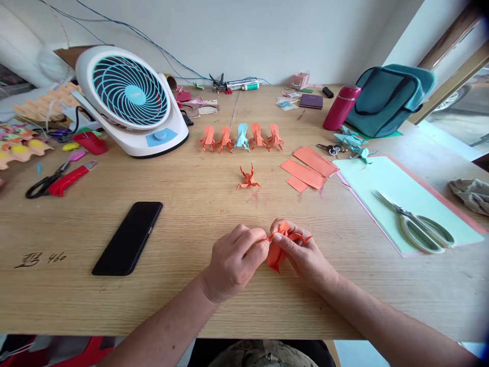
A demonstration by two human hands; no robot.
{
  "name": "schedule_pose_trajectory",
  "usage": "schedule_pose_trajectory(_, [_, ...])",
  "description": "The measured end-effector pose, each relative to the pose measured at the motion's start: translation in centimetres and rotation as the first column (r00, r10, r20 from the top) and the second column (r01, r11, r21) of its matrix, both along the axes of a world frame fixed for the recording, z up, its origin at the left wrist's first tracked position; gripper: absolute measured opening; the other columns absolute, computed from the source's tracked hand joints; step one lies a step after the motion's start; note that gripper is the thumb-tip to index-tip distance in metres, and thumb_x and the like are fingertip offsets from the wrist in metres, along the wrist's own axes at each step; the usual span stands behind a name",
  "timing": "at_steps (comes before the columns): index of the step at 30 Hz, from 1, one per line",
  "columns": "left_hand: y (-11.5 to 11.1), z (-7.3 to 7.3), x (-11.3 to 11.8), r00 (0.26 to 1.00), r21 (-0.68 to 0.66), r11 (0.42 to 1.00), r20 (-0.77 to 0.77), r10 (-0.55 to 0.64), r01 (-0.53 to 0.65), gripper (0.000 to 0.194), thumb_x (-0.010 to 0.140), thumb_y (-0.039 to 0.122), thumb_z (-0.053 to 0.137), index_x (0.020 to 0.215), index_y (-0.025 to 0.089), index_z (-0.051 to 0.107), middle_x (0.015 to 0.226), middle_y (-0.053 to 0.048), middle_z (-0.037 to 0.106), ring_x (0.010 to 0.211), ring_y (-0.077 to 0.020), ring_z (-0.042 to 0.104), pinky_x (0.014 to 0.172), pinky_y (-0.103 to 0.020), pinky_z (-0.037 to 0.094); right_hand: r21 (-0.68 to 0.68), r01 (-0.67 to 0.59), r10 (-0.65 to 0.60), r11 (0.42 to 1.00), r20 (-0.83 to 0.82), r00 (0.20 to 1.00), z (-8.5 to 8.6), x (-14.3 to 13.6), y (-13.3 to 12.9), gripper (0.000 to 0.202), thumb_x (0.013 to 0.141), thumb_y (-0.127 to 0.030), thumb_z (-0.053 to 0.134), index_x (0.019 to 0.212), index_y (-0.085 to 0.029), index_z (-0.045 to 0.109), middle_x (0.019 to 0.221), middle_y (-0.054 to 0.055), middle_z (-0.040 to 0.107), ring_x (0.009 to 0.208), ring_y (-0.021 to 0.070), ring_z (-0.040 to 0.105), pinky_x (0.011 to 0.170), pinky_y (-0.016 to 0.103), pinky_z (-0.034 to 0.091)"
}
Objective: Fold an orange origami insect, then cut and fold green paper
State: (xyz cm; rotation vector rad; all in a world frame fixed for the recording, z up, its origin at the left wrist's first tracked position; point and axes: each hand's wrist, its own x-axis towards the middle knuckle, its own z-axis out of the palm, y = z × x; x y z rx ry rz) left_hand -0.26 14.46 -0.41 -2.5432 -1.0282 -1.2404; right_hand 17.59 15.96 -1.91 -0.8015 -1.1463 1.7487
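Between my hands, above the wooden table's near edge, is a folded orange origami figure (pixel 278 256) with thin pointed limbs. My right hand (pixel 305 255) grips its body, thumb laid across the paper. The fingertips of my left hand (pixel 239 257) pinch a narrow limb on its left side. Part of the folded paper is covered by my fingers. Ahead of my hands stands a small orange origami piece (pixel 248 178) with raised limbs. Farther back, a row of several insect-like origami figures includes orange ones (pixel 256 135) and a light blue one (pixel 242 136).
Orange paper strips (pixel 305 171) lie right of centre. Scissors (pixel 420 224) rest on pale green paper sheets (pixel 376 176). A black phone (pixel 128 238) and red utility knife (pixel 72 179) lie left, near a white fan (pixel 132 102). A red bottle (pixel 342 107) stands by a teal bag (pixel 385 102).
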Motion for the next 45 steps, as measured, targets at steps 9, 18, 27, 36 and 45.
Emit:
schedule_pose_trajectory(9, [0.26, -0.17, 0.37, 0.991, -0.133, 0.991, 0.134, 0.004, 0.014, 0.02, 0.084, 0.003, 0.065, 0.097, 0.018, 0.059, 0.091, -0.005, 0.068, 0.082, -0.0154, 0.063, 0.075, -0.028, 0.054, -0.014, 0.036, -0.036, 0.999, -0.032, 0.999, 0.12, 0.09, -0.11, 0.021, 0.092, -0.039, 0.068, 0.086, -0.021, 0.059, 0.064, -0.005, 0.052, 0.053, 0.0095, 0.05, 0.052, 0.023, 0.039])
schedule_pose_trajectory(18, [0.15, 0.03, 0.07, 0.995, -0.117, 0.993, 0.1, 0.008, 0.003, 0.028, 0.082, -0.004, 0.063, 0.102, 0.016, 0.061, 0.09, -0.006, 0.069, 0.082, -0.0165, 0.063, 0.075, -0.03, 0.055, -0.027, 0.046, -0.047, 0.999, -0.037, 0.998, -0.11, 0.09, -0.14, 0.018, 0.092, -0.038, 0.068, 0.088, -0.022, 0.061, 0.065, -0.005, 0.055, 0.049, 0.0083, 0.052, 0.048, 0.021, 0.04])
schedule_pose_trajectory(27, [0.06, -0.19, -0.02, 0.982, -0.161, 0.986, 0.185, -0.022, 0.052, 0.031, 0.082, -0.006, 0.062, 0.103, 0.017, 0.061, 0.094, -0.006, 0.069, 0.084, -0.0153, 0.064, 0.076, -0.029, 0.055, 0.033, 0.078, -0.079, 0.996, 0.03, 0.996, 0.07, 0.11, 0.14, 0.018, 0.087, -0.037, 0.073, 0.083, -0.021, 0.067, 0.071, -0.003, 0.055, 0.056, 0.0082, 0.052, 0.053, 0.021, 0.041])
schedule_pose_trajectory(36, [0.06, -0.29, 0.32, 0.952, -0.224, 0.969, 0.303, -0.035, 0.107, 0.027, 0.082, -0.005, 0.062, 0.096, 0.017, 0.063, 0.091, -0.006, 0.068, 0.084, -0.0137, 0.067, 0.077, -0.025, 0.056, 0.082, 0.065, -0.072, 0.994, 0.078, 0.994, -0.23, 0.42, 0.24, 0.015, 0.086, -0.034, 0.075, 0.082, -0.021, 0.068, 0.074, -0.004, 0.055, 0.057, 0.0075, 0.053, 0.056, 0.022, 0.04])
schedule_pose_trajectory(45, [0.04, -0.05, 0.26, 0.949, -0.227, 0.969, 0.315, -0.022, 0.098, 0.026, 0.083, -0.006, 0.063, 0.095, 0.017, 0.064, 0.091, -0.005, 0.069, 0.086, -0.0126, 0.067, 0.078, -0.024, 0.055, 0.037, -0.004, 0.001, 0.999, 0.097, 0.995, 0.17, 0.36, 0.12, 0.021, 0.088, -0.038, 0.072, 0.085, -0.02, 0.063, 0.063, -0.003, 0.062, 0.048, 0.0126, 0.059, 0.054, 0.027, 0.044])
